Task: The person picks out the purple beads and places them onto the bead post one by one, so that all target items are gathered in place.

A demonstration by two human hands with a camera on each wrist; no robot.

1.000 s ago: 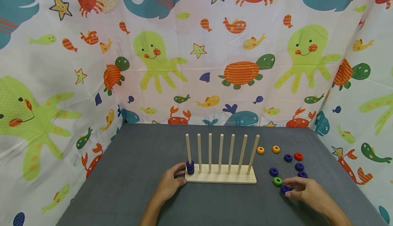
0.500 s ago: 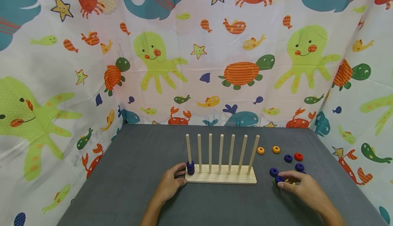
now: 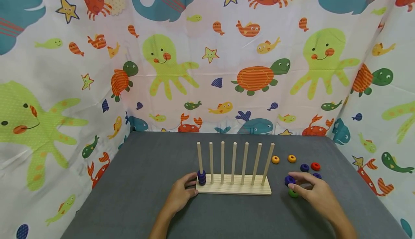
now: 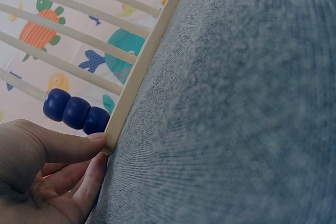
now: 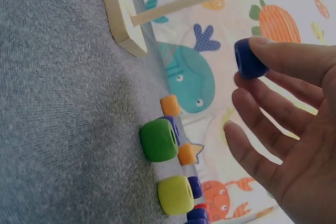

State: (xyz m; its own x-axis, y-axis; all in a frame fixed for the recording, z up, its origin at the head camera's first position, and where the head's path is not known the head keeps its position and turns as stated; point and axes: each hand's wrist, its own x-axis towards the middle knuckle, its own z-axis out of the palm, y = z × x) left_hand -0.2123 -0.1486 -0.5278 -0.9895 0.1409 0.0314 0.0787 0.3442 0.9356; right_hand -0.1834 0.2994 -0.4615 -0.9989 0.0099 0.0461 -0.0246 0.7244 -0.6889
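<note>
In the right hand: rounded blue bead.

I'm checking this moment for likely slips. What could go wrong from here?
The right hand pinches a blue bead in the air, so the bead might slip and roll away. A green bead lies loose near that hand and could get knocked. The left hand grips the wooden board at one end only, so a bump at the far end might swing it.
</note>
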